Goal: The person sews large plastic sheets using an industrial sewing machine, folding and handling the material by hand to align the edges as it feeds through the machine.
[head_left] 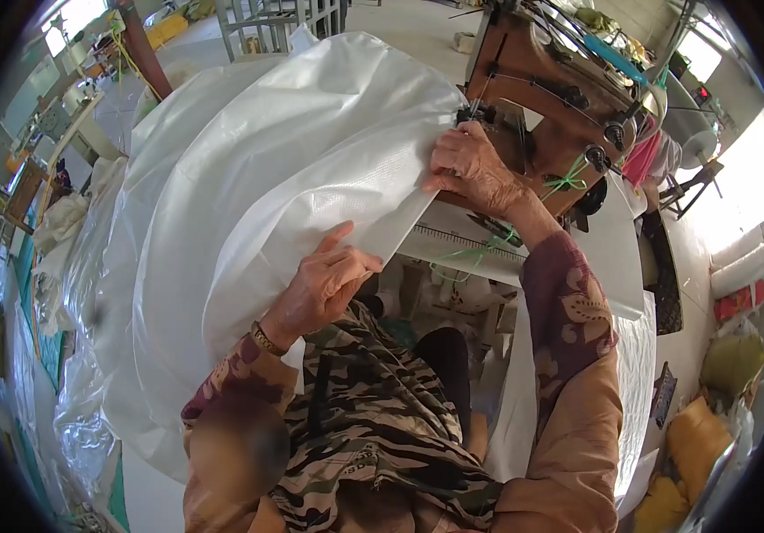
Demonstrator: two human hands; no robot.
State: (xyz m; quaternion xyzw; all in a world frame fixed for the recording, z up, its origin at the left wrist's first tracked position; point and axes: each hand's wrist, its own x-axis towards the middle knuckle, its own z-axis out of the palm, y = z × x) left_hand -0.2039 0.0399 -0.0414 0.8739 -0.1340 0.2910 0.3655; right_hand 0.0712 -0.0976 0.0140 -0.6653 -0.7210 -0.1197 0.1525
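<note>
A large white woven plastic sheet [248, 169] lies in wide folds over the left and middle of the view. My left hand [324, 280] pinches its near edge between thumb and fingers, with the index finger raised a little. Farther up the same edge, my right hand [475, 169] grips the sheet close to the needle area of a brown sewing machine [560, 98]. The edge runs fairly straight between both hands. Some of the sheet under the right fingers is hidden.
A ruler strip [462, 242] lies along the machine table's near edge, with green string [568, 180] tied on the machine. White sheeting hangs right of my right arm. Yellow bundles [697, 440] lie at lower right; a metal frame [271, 22] stands at the back.
</note>
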